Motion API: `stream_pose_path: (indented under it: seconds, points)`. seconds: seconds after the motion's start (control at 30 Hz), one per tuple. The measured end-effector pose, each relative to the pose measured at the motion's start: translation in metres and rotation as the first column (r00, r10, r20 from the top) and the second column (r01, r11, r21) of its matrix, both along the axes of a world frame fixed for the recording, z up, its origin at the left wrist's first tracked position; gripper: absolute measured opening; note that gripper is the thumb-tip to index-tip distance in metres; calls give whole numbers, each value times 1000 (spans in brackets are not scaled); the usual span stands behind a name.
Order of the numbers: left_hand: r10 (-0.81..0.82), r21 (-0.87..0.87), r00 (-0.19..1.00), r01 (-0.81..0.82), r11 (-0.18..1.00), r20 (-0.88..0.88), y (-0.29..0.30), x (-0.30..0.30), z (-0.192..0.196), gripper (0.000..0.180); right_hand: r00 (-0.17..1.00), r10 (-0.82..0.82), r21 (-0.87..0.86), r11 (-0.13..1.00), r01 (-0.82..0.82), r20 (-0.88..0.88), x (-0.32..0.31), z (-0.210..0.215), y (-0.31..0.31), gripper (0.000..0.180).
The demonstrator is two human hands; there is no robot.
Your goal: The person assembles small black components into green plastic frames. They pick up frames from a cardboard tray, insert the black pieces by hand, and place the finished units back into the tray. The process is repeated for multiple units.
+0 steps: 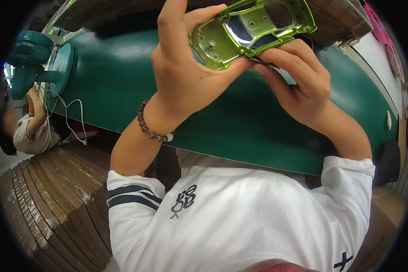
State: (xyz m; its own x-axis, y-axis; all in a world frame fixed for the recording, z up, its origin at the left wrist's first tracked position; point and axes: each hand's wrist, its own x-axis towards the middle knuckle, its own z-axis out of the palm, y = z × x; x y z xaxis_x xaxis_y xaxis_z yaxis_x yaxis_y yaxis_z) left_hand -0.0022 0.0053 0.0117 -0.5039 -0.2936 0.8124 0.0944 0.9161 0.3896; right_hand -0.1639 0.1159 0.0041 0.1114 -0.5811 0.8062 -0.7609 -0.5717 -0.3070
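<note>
A shiny green toy car body shell (254, 27) is held up over the far side of the green table, its hollow underside facing me. My left hand (181, 63) grips the shell's left end, thumb along the lower edge and fingers around the far side. A beaded bracelet circles that wrist. On the shell's near side, my right hand (301, 77) has thumb and index finger pinched at the edge, by the dark window piece (264, 41). A thin, dark, flat piece shows at its fingertips, too small to name.
The green table (240, 127) spans the space before me. At the left stand a green fan (29, 54) and a white cable (72, 106). Brown crates (340, 20) line the far edge. Stacked cardboard (54, 199) lies lower left, near another person (34, 131).
</note>
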Motion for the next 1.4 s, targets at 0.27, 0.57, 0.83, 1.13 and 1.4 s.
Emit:
stream_pose_path:
  seconds: [0.27,0.57,0.83,1.13,1.4]
  points:
    - [-98,54,993,102,993,-73,-5,1,-8,104,985,22,33,999,-17,-168,-14,13,0,27]
    - [-53,84,991,43,996,121,14,5,9,96,964,71,32,997,-65,-256,-13,12,9,25]
    - [-49,54,991,43,998,123,3,2,8,66,985,43,59,998,-34,-167,-8,12,8,18]
    - [226,-424,965,-150,893,135,21,3,5,31,986,-84,69,993,95,-143,-2,9,13,17]
    - [121,-272,962,-51,961,246,27,-5,2,20,972,-116,55,990,130,-204,2,16,20,15]
